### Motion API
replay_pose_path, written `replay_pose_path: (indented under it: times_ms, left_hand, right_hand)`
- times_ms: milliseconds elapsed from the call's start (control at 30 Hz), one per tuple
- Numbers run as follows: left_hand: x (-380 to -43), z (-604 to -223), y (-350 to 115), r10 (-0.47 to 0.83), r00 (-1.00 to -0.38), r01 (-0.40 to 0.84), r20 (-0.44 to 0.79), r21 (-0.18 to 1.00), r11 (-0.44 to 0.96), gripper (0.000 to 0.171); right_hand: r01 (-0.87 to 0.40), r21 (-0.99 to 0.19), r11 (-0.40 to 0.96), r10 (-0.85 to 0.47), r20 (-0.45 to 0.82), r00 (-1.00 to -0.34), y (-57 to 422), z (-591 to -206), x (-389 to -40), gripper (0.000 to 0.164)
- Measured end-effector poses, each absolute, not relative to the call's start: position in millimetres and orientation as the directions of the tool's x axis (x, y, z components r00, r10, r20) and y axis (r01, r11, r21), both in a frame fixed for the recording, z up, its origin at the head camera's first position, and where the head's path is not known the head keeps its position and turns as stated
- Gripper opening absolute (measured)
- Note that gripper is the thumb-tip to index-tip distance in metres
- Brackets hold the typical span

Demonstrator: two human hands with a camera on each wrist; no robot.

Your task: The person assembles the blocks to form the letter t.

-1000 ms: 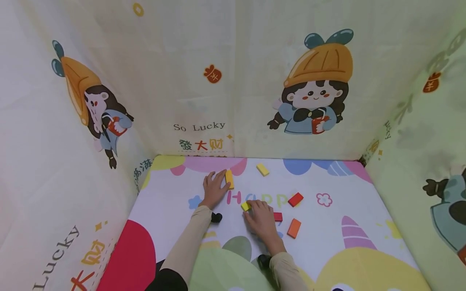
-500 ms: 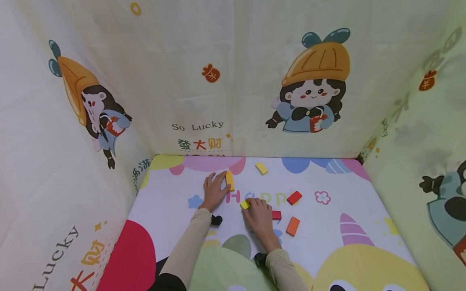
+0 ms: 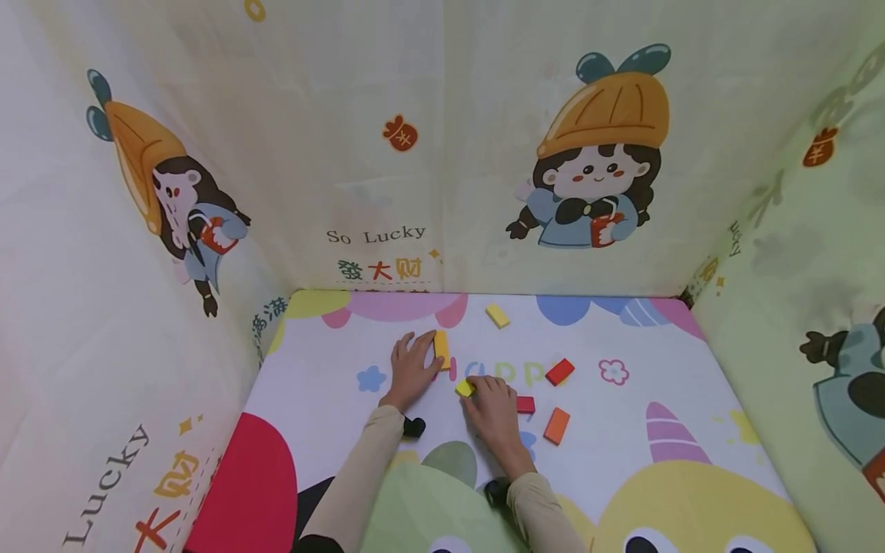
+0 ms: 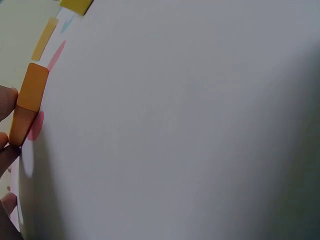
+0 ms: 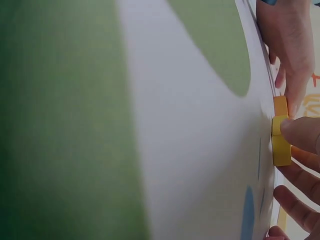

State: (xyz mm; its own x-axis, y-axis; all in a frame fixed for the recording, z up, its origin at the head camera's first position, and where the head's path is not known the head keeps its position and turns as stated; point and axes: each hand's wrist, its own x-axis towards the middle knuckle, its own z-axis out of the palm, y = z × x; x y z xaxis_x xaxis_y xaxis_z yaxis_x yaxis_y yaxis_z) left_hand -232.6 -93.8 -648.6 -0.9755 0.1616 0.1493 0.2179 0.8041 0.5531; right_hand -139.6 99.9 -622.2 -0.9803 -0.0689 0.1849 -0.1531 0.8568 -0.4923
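My left hand (image 3: 412,370) holds an orange-yellow block (image 3: 442,350) between thumb and fingers, left of the mat's middle. In the left wrist view, fingertips (image 4: 7,102) press against this block (image 4: 33,87) from the side. Nearer to me, my right hand (image 3: 495,411) pinches a small bright yellow block (image 3: 465,388). The right wrist view shows the thumb (image 5: 301,134) on the yellow block (image 5: 281,151), with the orange-yellow block (image 5: 280,104) behind it. A gap separates the two held blocks in the head view.
A pale yellow block (image 3: 497,316) lies farther back. Right of my right hand are a red block (image 3: 560,372), a pinkish-red block (image 3: 526,405) and an orange block (image 3: 556,426). Printed cloth walls (image 3: 477,153) rise around the patterned mat (image 3: 664,361).
My left hand has shifted slightly right and toward me along with the orange-yellow block, closer to the yellow one. My right hand has stayed nearly in place. The view has tilted a little.
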Motion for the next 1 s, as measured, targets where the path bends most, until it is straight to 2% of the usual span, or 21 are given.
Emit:
replay_pose_path:
  times_ms: [500, 1000]
  left_hand:
    - [-209, -653, -85, 0.178, -0.965, 0.256, 0.193, 0.545, 0.798, 0.064]
    - [-193, -654, -78, 0.208, -0.956, 0.289, 0.207, 0.542, 0.789, 0.063]
  right_hand:
    - [-0.135, -0.509, 0.850, -0.061, 0.160, -0.985, 92, -617, -129, 0.042]
    - [-0.175, -0.470, 0.865, -0.062, 0.245, -0.967, 89, -615, -121, 0.039]
